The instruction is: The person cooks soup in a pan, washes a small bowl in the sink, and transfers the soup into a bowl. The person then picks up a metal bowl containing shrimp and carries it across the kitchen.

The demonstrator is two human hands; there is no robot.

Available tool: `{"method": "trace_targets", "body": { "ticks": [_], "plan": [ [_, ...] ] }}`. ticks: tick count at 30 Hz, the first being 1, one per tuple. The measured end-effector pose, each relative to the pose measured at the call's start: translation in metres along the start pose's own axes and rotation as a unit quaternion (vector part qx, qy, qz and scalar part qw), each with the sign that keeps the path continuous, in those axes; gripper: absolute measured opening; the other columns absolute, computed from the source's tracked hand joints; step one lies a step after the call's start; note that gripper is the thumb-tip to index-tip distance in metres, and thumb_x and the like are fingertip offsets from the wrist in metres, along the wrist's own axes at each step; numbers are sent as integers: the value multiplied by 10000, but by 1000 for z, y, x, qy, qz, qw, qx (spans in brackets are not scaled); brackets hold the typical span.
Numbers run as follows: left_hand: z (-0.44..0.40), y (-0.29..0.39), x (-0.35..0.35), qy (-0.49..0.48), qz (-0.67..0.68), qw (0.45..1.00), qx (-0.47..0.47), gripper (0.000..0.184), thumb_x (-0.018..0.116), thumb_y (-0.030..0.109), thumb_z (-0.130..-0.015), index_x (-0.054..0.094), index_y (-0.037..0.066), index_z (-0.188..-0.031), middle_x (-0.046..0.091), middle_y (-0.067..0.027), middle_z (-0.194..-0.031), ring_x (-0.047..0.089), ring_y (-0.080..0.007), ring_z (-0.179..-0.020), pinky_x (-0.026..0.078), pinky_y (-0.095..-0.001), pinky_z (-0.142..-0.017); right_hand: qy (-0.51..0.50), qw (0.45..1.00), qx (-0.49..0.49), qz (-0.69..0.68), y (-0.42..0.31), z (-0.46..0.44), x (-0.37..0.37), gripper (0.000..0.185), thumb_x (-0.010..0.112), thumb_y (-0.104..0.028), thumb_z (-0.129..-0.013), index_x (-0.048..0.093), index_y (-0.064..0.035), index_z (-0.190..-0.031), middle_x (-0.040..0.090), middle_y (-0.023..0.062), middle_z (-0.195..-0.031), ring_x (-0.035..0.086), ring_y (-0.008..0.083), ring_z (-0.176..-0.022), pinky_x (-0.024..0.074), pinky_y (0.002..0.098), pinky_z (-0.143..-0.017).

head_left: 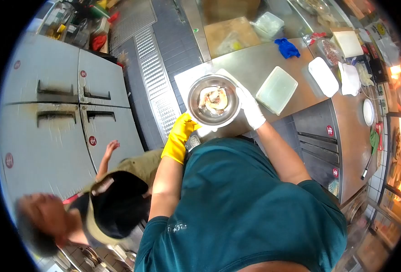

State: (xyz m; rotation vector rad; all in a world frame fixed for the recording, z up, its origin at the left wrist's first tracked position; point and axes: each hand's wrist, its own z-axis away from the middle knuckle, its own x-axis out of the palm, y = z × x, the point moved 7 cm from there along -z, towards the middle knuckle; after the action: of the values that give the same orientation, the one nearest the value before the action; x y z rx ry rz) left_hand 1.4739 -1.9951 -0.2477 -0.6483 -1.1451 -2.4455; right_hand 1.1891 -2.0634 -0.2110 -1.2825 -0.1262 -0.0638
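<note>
A round stainless steel bowl (pixel 193 105) is held between my two hands at the near edge of the steel counter. Pieces of pale, reddish-brown raw meat or fish (pixel 214 99) lie in it; I cannot tell which kind. My left hand (pixel 181 131), in a yellow rubber glove, grips the bowl's near left rim. My right hand (pixel 251 109), in a white glove, is closed on the bowl's right rim, its fingers partly hidden. A pale board or tray (pixel 222 72) shows behind the bowl. Just right of my right hand is a translucent plastic container (pixel 277 90).
On the steel counter (pixel 250 63) lie a blue cloth (pixel 287 48) and a white tray (pixel 324 77). A cardboard piece (pixel 230 36) and a plastic tub (pixel 268 25) are farther back. Another person (pixel 114 199) stands close on my left, before a steel refrigerator (pixel 41 127).
</note>
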Motion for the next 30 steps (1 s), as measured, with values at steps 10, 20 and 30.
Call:
{"method": "trace_targets", "body": {
  "ticks": [10, 20, 30],
  "plan": [
    [31, 1, 48, -34, 2, 998, 54, 508, 698, 372, -955, 617, 51, -1341, 713, -92, -1228, 698, -242, -1089, 575, -435, -950, -10, 993, -100, 65, -57, 16, -5, 516, 561, -277, -1067, 497, 1, -1497, 544, 188, -1498, 497, 271, -1393, 362, 355, -1176],
    [91, 29, 86, -6, 38, 996, 83, 434, 648, 270, -971, 609, 45, -1339, 692, -93, -1253, 678, -226, -1112, 571, -416, -948, -121, 984, -119, -51, -128, 35, 43, 548, 489, -225, -1082, 391, 50, -1546, 453, 143, -1578, 396, 231, -1469, 266, 349, -1232],
    [159, 71, 4, 45, 81, 986, 138, 498, 685, 199, -913, 592, 60, -1382, 695, -93, -1253, 687, -215, -1084, 564, -371, -900, -184, 978, -86, -55, -128, 44, 169, 536, 524, -208, -1069, 420, 30, -1538, 459, 130, -1579, 385, 218, -1477, 261, 340, -1231]
  ]
}}
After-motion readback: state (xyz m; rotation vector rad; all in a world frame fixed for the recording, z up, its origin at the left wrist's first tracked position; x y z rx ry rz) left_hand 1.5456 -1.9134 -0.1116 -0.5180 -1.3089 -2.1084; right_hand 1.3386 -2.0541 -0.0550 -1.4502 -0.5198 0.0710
